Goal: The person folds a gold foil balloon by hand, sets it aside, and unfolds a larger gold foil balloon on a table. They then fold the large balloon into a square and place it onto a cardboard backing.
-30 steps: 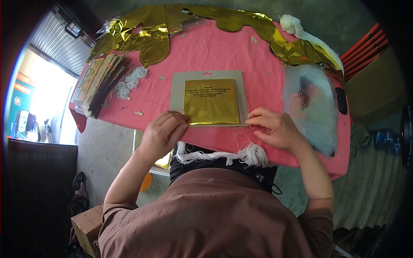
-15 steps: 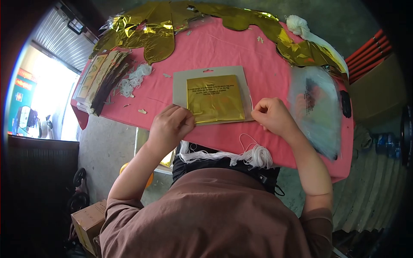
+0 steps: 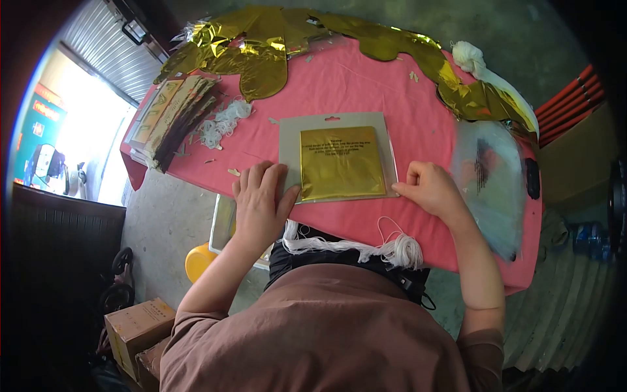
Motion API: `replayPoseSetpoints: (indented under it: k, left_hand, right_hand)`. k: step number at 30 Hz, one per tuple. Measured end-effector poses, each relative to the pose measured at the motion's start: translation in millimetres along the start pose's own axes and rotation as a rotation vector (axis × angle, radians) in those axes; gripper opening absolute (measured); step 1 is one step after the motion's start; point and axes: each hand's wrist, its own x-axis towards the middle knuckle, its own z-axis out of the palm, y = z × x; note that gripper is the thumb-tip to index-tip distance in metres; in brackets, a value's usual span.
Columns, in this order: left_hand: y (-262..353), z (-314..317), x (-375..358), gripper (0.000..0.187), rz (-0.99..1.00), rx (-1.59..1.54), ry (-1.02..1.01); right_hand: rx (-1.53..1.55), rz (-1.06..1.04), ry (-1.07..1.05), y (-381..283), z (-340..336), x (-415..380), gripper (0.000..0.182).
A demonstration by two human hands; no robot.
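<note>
1. One gold foil square (image 3: pixel 342 163) lies on one grey card (image 3: pixel 289 140), mid-desk (image 3: pixel 339 85).
2. Left hand (image 3: pixel 261 202) rests flat and spread on the card's corner, gripping nothing.
3. Right hand (image 3: pixel 432 189) is curled at the card's right edge; what it pinches is hidden.

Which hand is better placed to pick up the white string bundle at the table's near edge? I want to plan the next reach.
Probably the right hand. It sits at the card's lower right corner, close above the string bundle. The left hand lies flat on the card's lower left corner, farther from the bundle.
</note>
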Motion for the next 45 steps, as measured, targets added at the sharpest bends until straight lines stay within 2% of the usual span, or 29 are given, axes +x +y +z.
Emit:
replayPoseSetpoints:
  k: [3, 5, 7, 9, 10, 11, 13, 14, 17, 19, 20, 21, 23, 25, 26, 27, 29, 30, 32, 33, 35, 37, 40, 42, 43, 44, 45]
  left_hand:
    - [-1, -8, -9, 0.036, -0.043, 0.079, 0.030]
    - [-5, -19, -18, 0.039, -0.195, 0.118, -0.157]
    - [-6, -27, -22, 0.043, -0.167, 0.154, -0.108]
    - [0, -44, -19, 0.047, -0.582, 0.035, -0.607]
    - [1, -48, -19, 0.041, -0.622, -0.097, -0.618]
    - [-4, -42, -27, 0.041, -0.619, -0.091, -0.610]
    - [-26, -18, -54, 0.027, -0.631, -1.047, -0.329]
    - [-30, -17, -57, 0.017, -0.584, -1.095, -0.309]
    - [-26, -23, -52, 0.017, -0.494, -1.192, -0.247]
    - [-25, -27, -43, 0.015, -0.454, -1.191, -0.195]
    - [-26, -29, -39, 0.014, -0.419, -1.130, -0.204]
    - [-25, -31, -34, 0.012, -0.384, -1.070, -0.217]
    - [-21, -27, -24, 0.013, -0.372, -1.065, -0.152]
    - [-25, -18, -18, 0.017, -0.413, -1.255, -0.086]
    - [-22, -13, -16, 0.023, -0.465, -1.621, -0.052]
    - [-16, -8, -11, 0.023, -0.455, -1.621, -0.036]
    - [0, 4, -4, 0.033, -0.198, -1.971, -0.147]
    - [11, 6, -3, 0.033, -0.202, -1.971, -0.138]
    - [30, 2, -8, 0.040, -0.298, -1.790, -0.126]
    - [29, 0, -9, 0.040, -0.312, -1.791, -0.117]
    - [19, -4, -8, 0.043, -0.418, -1.981, -0.071]
    - [-11, -17, -11, 0.035, -0.330, -2.108, 0.018]
    - [-51, -65, -38, 0.022, -0.467, -2.046, 0.024]
    - [-127, -62, -78, 0.020, -0.407, -2.098, -0.067]
    - [-158, -62, -102, 0.020, -0.550, -2.039, -0.016]
    - [-170, -64, -124, 0.016, -0.786, -1.877, 0.098]
    - [-208, -49, -159, 0.013, -0.852, -1.824, 0.156]
  right_hand:
    - [-0.033, 0.019, 0.012, -8, 2, -5, 0.030]
    - [-0.059, 0.015, 0.008, -12, 6, -8, 0.030]
    - [-0.052, -0.016, 0.006, -17, 10, -9, 0.030]
    - [-0.031, -0.053, 0.012, -20, 13, -9, 0.030]
    - [-0.014, -0.076, 0.021, -21, 13, -10, 0.029]
    - [-0.011, -0.082, 0.027, -21, 13, -10, 0.029]
    - [0.040, -0.063, 0.009, -22, 13, -10, 0.028]
    - [0.039, -0.076, 0.021, -22, 13, -10, 0.028]
    - [0.101, -0.211, 0.079, -18, 17, -9, 0.025]
    - [0.546, -0.165, -0.147, -13, 18, -5, 0.024]
    - [0.474, -0.163, -0.246, -2, 16, -2, 0.018]
    - [0.472, -0.171, -0.242, -1, 19, -1, 0.018]
    - [0.868, -0.272, -0.392, 0, 23, -3, 0.014]
    - [0.869, -0.231, -0.318, -9, 13, -10, 0.012]
    - [0.874, -0.181, -0.246, -13, 9, -12, 0.011]
    - [0.865, -0.195, -0.249, -11, 8, -11, 0.011]
    - [0.946, -0.229, -0.184, -4, 7, -10, 0.011]
    - [0.943, -0.230, -0.192, -5, 10, -11, 0.011]
    - [0.951, -0.385, -0.188, -7, 18, -13, 0.010]
    - [0.952, -0.380, -0.203, -8, 20, -14, 0.010]
    - [0.838, -0.350, -0.211, -9, 22, -20, 0.015]
    - [0.859, -0.323, -0.192, -19, 8, -21, 0.014]
    - [0.915, -0.284, -0.138, -8, 3, -13, 0.013]
    - [0.959, -0.261, -0.111, 1, 4, -6, 0.013]
    - [0.954, -0.248, -0.090, 3, 6, -3, 0.014]
    - [0.948, -0.235, -0.069, 4, 8, -1, 0.015]
    - [0.950, -0.236, -0.074, 4, 10, -2, 0.015]
